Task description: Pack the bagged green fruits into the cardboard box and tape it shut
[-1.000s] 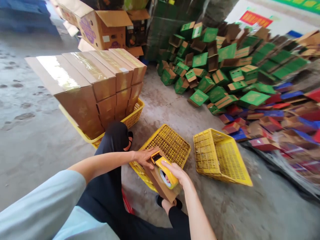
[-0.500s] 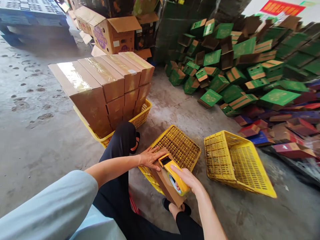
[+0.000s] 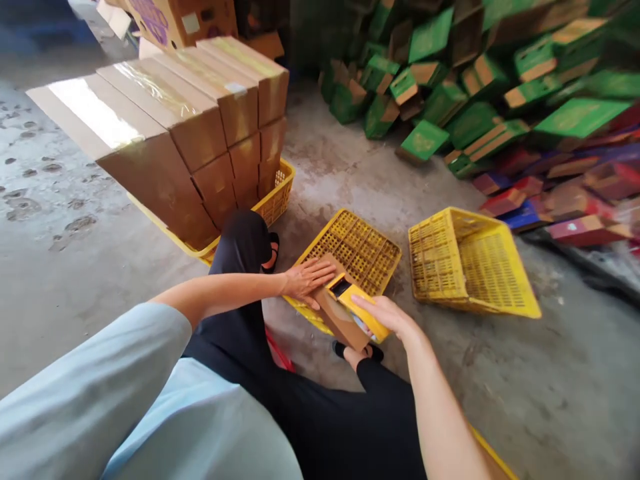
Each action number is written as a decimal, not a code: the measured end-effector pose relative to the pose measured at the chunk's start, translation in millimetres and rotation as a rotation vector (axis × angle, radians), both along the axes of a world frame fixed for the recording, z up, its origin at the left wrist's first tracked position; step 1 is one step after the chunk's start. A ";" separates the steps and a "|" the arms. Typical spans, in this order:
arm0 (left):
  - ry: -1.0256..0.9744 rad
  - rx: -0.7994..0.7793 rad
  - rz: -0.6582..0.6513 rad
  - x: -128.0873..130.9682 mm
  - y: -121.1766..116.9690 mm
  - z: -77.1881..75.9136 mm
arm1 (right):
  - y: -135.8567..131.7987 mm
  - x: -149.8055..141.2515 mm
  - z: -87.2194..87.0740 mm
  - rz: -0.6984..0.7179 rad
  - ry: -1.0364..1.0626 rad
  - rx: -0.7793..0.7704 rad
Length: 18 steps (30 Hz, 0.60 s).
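Observation:
A small brown carton [image 3: 339,319] rests on the near edge of an upturned yellow crate [image 3: 357,250] in front of my knees. My left hand [image 3: 309,279] lies flat on the carton's top with the fingers stretched out. My right hand [image 3: 387,315] is closed around a yellow tape dispenser [image 3: 359,309], which is pressed against the carton's upper face. Both forearms reach in from the lower part of the view.
At the left, a stack of taped brown cartons [image 3: 170,133] stands in a yellow crate [image 3: 277,200]. Another yellow crate [image 3: 470,263] lies tilted on the concrete to the right. Green boxes [image 3: 425,137] and red and blue boxes [image 3: 565,213] are heaped behind it.
The view has tipped down and moved closer. The tape dispenser has slid a little along the carton toward me; my left hand stays flat on the carton's top.

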<state>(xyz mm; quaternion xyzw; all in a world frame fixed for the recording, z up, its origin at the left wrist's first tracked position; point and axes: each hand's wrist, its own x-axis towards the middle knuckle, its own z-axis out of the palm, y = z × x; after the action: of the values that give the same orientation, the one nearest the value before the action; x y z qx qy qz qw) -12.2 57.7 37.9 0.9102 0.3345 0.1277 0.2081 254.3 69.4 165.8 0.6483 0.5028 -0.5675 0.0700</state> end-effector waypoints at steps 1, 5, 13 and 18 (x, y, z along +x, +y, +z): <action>0.002 0.005 -0.051 0.8 0.4 -0.1 | 1.6 1.0 -3.1 0.001 -0.007 -0.003; 0.014 -0.005 -0.159 0.9 5.4 -5.2 | 7.2 4.3 -13.1 0.018 -0.026 -0.032; -0.065 -0.032 -0.168 -2.1 10.3 -8.0 | 9.6 3.6 -7.1 -0.027 0.021 -0.090; -0.097 -0.057 -0.166 1.0 12.5 -9.2 | 4.8 11.5 8.4 -0.008 0.008 -0.113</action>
<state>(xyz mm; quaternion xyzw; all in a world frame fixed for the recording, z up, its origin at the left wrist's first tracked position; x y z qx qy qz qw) -11.1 70.1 28.7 0.9213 0.2511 0.1443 0.2596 265.7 74.2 174.3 0.6430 0.4675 -0.5980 0.1022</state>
